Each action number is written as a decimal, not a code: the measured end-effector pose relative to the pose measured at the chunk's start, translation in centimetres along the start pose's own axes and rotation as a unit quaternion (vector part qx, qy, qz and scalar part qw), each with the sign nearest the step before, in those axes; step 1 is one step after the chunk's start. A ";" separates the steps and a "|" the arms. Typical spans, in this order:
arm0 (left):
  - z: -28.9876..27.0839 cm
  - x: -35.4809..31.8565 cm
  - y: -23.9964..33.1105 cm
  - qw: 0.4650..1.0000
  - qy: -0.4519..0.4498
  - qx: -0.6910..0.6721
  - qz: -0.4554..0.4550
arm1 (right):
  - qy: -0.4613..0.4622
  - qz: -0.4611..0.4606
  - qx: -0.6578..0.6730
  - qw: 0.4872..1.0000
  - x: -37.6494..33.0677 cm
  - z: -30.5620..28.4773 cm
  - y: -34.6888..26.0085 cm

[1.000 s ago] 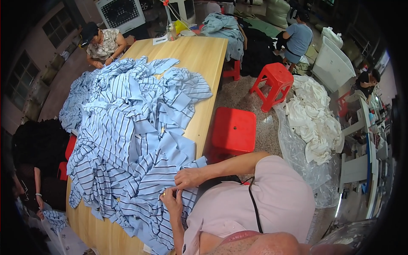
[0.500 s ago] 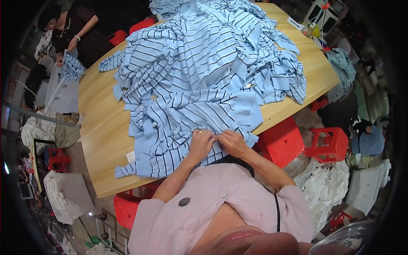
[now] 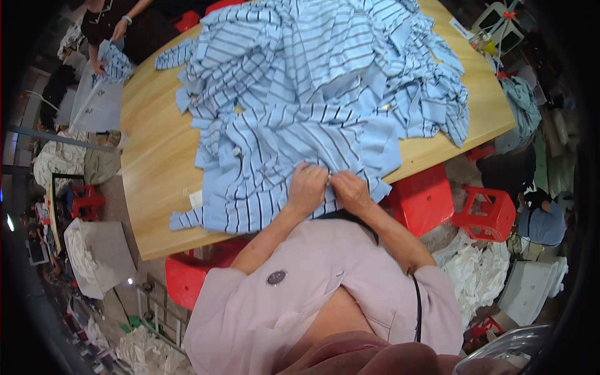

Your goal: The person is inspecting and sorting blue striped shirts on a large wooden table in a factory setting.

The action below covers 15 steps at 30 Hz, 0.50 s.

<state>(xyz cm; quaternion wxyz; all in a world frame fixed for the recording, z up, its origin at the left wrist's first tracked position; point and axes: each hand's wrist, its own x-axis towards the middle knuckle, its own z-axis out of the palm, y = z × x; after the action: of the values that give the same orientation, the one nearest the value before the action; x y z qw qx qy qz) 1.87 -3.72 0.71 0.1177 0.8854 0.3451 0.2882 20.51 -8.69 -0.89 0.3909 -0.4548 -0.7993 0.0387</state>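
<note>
A light-blue knit garment with dark stripes (image 3: 275, 147) lies spread at the table's near edge, in front of my body. My left hand (image 3: 308, 187) is closed, its fingertips pinching the fabric near the garment's lower right part. Close beside it, almost touching, my right hand (image 3: 351, 190) pinches the same cloth. Whatever small detail sits between the fingertips is too small to make out. Beyond the hands rises a large heap of matching striped garments (image 3: 312, 56), which overlaps the piece I hold.
Under the garments is a wood-grain table (image 3: 156, 144). Red plastic stools (image 3: 422, 200) stand at its near side. At far left, another person (image 3: 119, 25) handles a striped garment over a whitish bin (image 3: 100, 109). White cloth (image 3: 478, 269) lies piled on the floor at right.
The view has shifted, so table and garments sit higher in the picture. Both hands keep their pinch on the striped garment, close together. The other person's hands have moved slightly.
</note>
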 end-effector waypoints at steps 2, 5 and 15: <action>-0.1 0.1 -0.3 1.000 0.003 -0.002 0.001 | 0.029 0.006 0.003 1.000 0.3 -0.2 0.5; -1.3 -0.5 -1.7 0.998 -0.017 -0.035 0.058 | 0.027 -0.015 -0.027 0.999 1.3 -1.7 0.9; -5.7 -2.5 -2.2 0.961 -0.272 0.012 0.050 | -0.007 0.091 -0.127 0.988 -1.5 -4.7 1.1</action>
<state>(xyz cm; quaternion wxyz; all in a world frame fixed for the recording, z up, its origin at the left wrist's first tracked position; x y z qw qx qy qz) -4.20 -3.79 3.34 0.1822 0.9480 0.2582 0.0376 24.81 -10.57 1.03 0.3189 -0.5711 -0.7560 -0.0250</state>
